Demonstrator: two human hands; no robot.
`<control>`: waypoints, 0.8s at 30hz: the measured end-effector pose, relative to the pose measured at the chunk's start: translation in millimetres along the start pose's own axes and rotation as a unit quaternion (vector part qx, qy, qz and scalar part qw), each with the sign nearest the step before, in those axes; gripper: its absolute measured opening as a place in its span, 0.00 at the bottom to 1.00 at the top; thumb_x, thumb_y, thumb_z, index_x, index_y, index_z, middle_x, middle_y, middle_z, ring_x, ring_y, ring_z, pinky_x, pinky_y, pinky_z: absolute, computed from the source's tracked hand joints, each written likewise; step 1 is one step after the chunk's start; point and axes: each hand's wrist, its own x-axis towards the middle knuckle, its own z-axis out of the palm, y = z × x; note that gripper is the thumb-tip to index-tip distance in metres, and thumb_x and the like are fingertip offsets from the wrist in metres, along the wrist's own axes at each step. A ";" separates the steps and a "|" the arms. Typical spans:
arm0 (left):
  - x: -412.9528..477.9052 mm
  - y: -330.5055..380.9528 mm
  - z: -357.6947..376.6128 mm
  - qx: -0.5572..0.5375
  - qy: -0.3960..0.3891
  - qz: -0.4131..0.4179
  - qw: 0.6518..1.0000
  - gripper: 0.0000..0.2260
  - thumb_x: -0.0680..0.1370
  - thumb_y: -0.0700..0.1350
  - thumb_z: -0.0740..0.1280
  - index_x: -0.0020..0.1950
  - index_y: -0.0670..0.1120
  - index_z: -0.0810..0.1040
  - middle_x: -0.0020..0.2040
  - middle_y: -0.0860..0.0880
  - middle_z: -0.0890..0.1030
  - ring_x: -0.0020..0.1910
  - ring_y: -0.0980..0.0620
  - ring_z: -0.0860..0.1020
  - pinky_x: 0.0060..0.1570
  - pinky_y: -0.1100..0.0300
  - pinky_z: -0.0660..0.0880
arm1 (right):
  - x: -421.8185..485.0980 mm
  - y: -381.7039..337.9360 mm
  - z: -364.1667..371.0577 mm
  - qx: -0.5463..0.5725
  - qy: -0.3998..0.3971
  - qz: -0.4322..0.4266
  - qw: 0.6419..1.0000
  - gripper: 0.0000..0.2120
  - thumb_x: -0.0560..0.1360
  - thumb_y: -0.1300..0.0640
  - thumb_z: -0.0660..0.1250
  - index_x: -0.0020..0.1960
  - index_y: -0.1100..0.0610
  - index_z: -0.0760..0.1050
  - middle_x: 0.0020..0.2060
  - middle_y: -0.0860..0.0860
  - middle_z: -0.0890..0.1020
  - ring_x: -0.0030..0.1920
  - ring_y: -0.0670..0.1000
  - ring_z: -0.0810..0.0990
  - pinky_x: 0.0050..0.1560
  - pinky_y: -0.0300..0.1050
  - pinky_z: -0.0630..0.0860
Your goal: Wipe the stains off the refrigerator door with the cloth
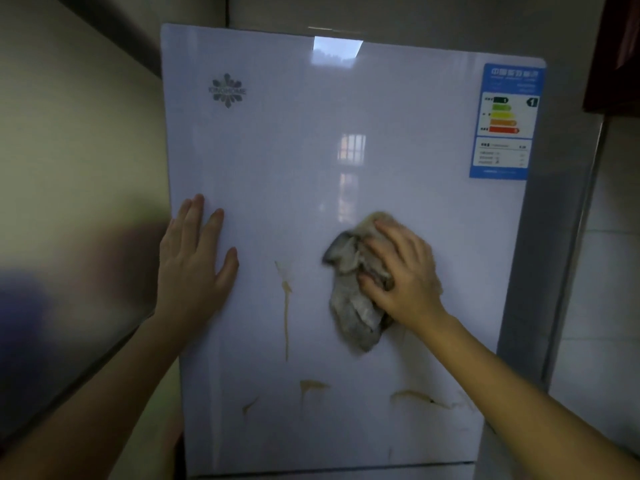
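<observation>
The white glossy refrigerator door (pixel 294 161) fills the middle of the view. A crumpled grey-beige cloth (pixel 353 296) is pressed flat against it by my right hand (pixel 401 271), at the door's middle right. My left hand (pixel 194 258) lies flat on the door near its left edge, fingers spread, holding nothing. A long yellowish drip stain (pixel 286 317) runs down between the two hands. Lower down are more brownish smears (pixel 313 386), including one under my right forearm (pixel 415 398).
A blue energy label (pixel 507 123) is stuck at the door's top right, and a snowflake logo (pixel 227 90) sits at top left. A pale wall (pixel 69 168) stands close on the left. A grey fridge side and tiled wall (pixel 606 271) are on the right.
</observation>
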 end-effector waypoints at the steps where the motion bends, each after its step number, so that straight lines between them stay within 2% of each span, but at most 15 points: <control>1: -0.1 3.3 -0.7 -0.006 0.006 -0.003 1.000 0.27 0.80 0.52 0.61 0.76 0.42 0.67 0.80 0.39 0.63 0.79 0.38 0.61 0.75 0.42 0.62 | -3.8 3.1 0.0 -0.010 -0.030 -0.067 0.997 0.25 0.76 0.45 0.70 0.69 0.55 0.77 0.72 0.57 0.75 0.71 0.61 0.73 0.68 0.59 0.71; 2: 0.3 7.9 -0.9 -0.012 0.012 0.000 1.000 0.26 0.80 0.52 0.61 0.76 0.41 0.68 0.79 0.39 0.65 0.78 0.38 0.63 0.74 0.42 0.63 | -4.4 6.9 -1.1 -0.015 -0.052 -0.113 0.992 0.25 0.76 0.44 0.71 0.69 0.55 0.77 0.72 0.57 0.76 0.71 0.61 0.73 0.67 0.59 0.72; 4: 2.5 20.7 0.1 -0.024 0.018 0.016 0.999 0.25 0.80 0.52 0.61 0.74 0.41 0.70 0.77 0.39 0.68 0.77 0.37 0.66 0.73 0.42 0.65 | 0.3 13.6 -4.7 -0.006 -0.063 -0.131 0.989 0.25 0.76 0.44 0.72 0.68 0.55 0.77 0.71 0.57 0.76 0.71 0.60 0.74 0.66 0.58 0.72; 9: 14.2 55.8 8.8 -0.022 0.043 0.065 0.997 0.24 0.81 0.52 0.62 0.73 0.41 0.73 0.76 0.39 0.70 0.75 0.37 0.69 0.71 0.44 0.66 | 21.2 35.7 -21.9 0.004 0.011 0.002 1.000 0.26 0.74 0.46 0.73 0.68 0.56 0.78 0.71 0.56 0.76 0.71 0.60 0.73 0.69 0.56 0.69; 14: 19.1 87.9 24.7 -0.031 0.054 0.054 0.997 0.24 0.81 0.51 0.63 0.74 0.41 0.72 0.77 0.38 0.69 0.75 0.37 0.68 0.72 0.44 0.65 | 21.9 56.9 -41.1 0.041 0.095 0.176 0.979 0.26 0.75 0.47 0.72 0.69 0.57 0.76 0.72 0.54 0.73 0.72 0.56 0.71 0.73 0.46 0.62; 17: 15.8 98.4 32.9 -0.018 0.053 0.051 0.997 0.24 0.81 0.51 0.63 0.74 0.42 0.72 0.78 0.39 0.68 0.76 0.37 0.67 0.73 0.43 0.64 | 12.2 59.7 -46.0 0.043 0.089 0.186 0.978 0.25 0.75 0.48 0.71 0.68 0.57 0.76 0.72 0.54 0.73 0.72 0.56 0.70 0.74 0.40 0.57; 24: 11.7 101.5 40.7 0.003 0.051 0.048 0.998 0.26 0.80 0.52 0.62 0.76 0.42 0.69 0.80 0.39 0.64 0.79 0.38 0.63 0.76 0.41 0.61 | -22.9 55.1 -43.8 0.058 0.074 0.205 0.974 0.24 0.75 0.49 0.72 0.68 0.57 0.77 0.73 0.53 0.72 0.73 0.55 0.69 0.74 0.48 0.61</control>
